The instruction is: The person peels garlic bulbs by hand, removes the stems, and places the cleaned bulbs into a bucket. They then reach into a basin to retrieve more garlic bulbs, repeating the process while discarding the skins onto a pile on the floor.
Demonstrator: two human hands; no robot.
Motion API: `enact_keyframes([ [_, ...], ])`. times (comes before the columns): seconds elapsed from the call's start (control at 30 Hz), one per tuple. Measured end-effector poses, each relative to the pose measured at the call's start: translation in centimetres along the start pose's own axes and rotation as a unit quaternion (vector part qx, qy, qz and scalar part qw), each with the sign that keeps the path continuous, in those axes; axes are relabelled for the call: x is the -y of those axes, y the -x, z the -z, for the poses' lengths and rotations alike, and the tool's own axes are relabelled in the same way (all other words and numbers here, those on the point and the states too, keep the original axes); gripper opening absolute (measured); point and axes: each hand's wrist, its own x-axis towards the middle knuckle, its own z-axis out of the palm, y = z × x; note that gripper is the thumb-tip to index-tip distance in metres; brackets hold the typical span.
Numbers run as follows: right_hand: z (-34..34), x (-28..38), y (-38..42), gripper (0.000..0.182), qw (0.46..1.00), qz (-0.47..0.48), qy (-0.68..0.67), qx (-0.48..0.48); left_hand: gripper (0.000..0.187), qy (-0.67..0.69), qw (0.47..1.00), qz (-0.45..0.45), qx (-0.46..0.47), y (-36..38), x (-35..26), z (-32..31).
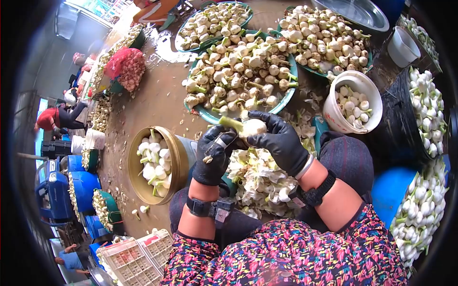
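Note:
Black gloves cover both my hands. A garlic bulb [254, 127] with a short green stem is held between them, above a heap of pale peelings [260, 178] at my knees. My right hand [284, 143] grips the bulb's round end. Closed near the stem, my left hand [213, 150] has a light strip or blade across its fingers, too small to make out. Just beyond the hands stands a wide green basin [292, 97] piled with unpeeled garlic bulbs [238, 66].
At left a tan bucket [179, 167] holds peeled bulbs; at right is a white bucket [329, 107]. More garlic basins stand ahead. Blue tubs, white crates [138, 257] and a red net sack [131, 69] are farther left, with other people beyond.

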Motion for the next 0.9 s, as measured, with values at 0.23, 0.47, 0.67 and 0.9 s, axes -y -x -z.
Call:
enact_keyframes([
  [0.23, 0.1, 0.5, -0.1, 0.052, 0.999, 0.04, 0.011, -0.009, 0.029, -0.331, 0.932, -0.144, 0.028, -0.3, -0.2, -0.2],
  [0.47, 0.4, 0.1, -0.2, 0.057, 0.897, 0.306, 0.316, 0.038, 0.028, -0.393, 0.862, -0.289, 0.136, -0.5, -0.1, 0.5],
  [0.67, 0.2, -0.7, 0.3, 0.043, 0.999, 0.009, 0.037, 0.025, 0.024, -0.001, 0.997, 0.074, 0.023, 0.4, -0.4, 0.2],
  [0.9, 0.6, -0.1, 0.6, 0.027, 0.895, -0.323, -0.269, 0.15, 0.018, -0.287, 0.951, -0.113, 0.033, 0.0, 0.9, 0.6],
])
